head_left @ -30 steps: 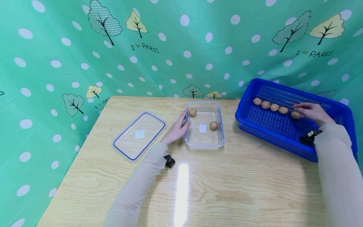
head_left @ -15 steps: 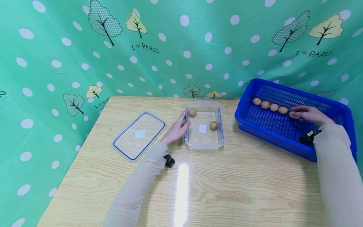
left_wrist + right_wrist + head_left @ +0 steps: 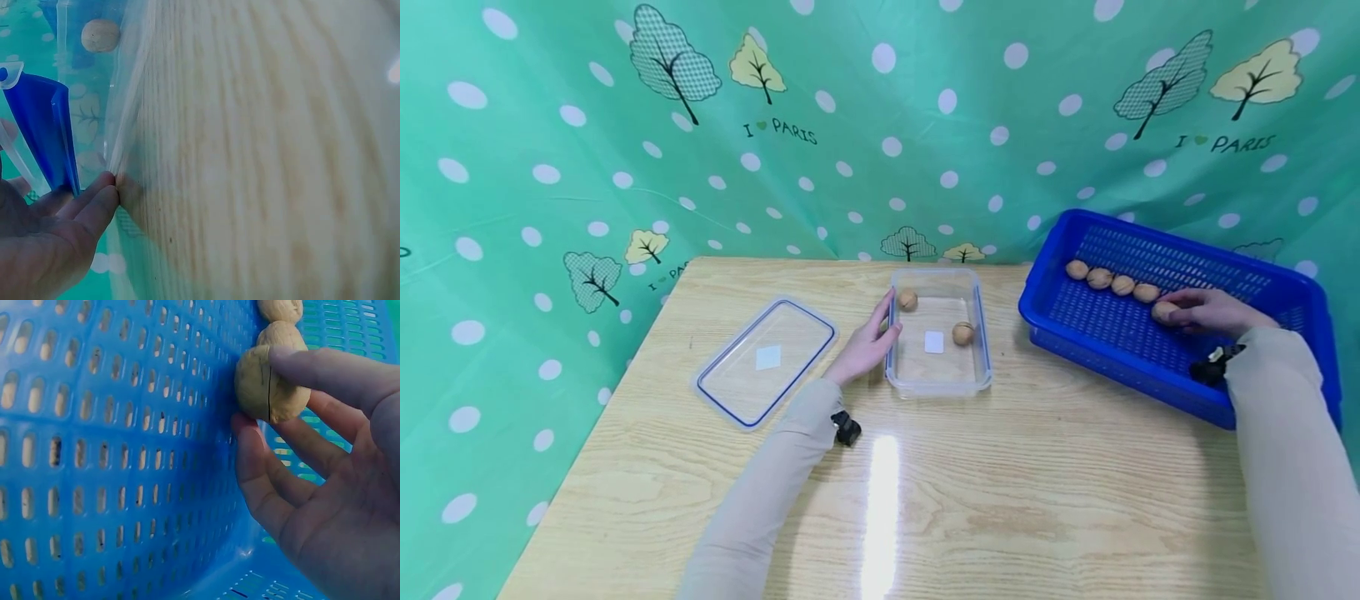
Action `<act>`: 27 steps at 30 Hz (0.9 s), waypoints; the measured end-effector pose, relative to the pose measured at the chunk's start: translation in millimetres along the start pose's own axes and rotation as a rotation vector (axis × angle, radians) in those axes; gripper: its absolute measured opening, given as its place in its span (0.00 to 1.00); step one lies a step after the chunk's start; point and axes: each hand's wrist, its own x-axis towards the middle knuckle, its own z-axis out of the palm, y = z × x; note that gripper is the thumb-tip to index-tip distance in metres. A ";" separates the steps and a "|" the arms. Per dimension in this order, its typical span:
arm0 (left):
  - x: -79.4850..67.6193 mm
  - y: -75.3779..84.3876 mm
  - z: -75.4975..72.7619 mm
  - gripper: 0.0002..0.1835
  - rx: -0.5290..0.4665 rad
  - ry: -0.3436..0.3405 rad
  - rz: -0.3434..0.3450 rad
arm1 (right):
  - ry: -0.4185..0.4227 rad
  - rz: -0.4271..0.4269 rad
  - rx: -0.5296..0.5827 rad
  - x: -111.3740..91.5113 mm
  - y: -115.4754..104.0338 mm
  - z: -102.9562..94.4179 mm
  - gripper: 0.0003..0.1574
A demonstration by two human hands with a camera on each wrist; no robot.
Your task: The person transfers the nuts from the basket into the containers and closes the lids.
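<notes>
My right hand (image 3: 1213, 312) is inside the blue basket (image 3: 1097, 340), pinching a walnut (image 3: 255, 384) between thumb and fingers. That walnut sits at the near end of a row of several walnuts (image 3: 1123, 285) along the basket floor, right against its neighbour in the right wrist view. My left hand (image 3: 863, 348) holds the left side of a clear plastic food container (image 3: 938, 387), its thumb over the rim and fingers against the outer wall beside a blue clasp flap (image 3: 47, 125). Inside the container are two walnuts, one at the back left (image 3: 907, 300) and one at the right (image 3: 963, 333).
A clear lid with a blue seal (image 3: 765, 363) lies on the wooden table (image 3: 1000, 492) left of the container. Behind the table hangs a green dotted curtain (image 3: 850, 100). The basket stands at the back right with raised walls.
My right hand has moved slightly left with its walnut, bringing it up close to the row's end. The left hand stays on the container.
</notes>
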 end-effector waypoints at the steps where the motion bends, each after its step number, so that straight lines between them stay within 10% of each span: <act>1: 0.2 0.0 -0.1 0.35 0.001 0.001 0.000 | 0.006 0.010 0.004 -0.2 -0.6 -0.2 0.40; 27: -0.6 2.6 0.0 0.35 -0.031 -0.009 0.013 | 0.148 -0.023 0.012 -10.2 -47.3 -4.4 0.49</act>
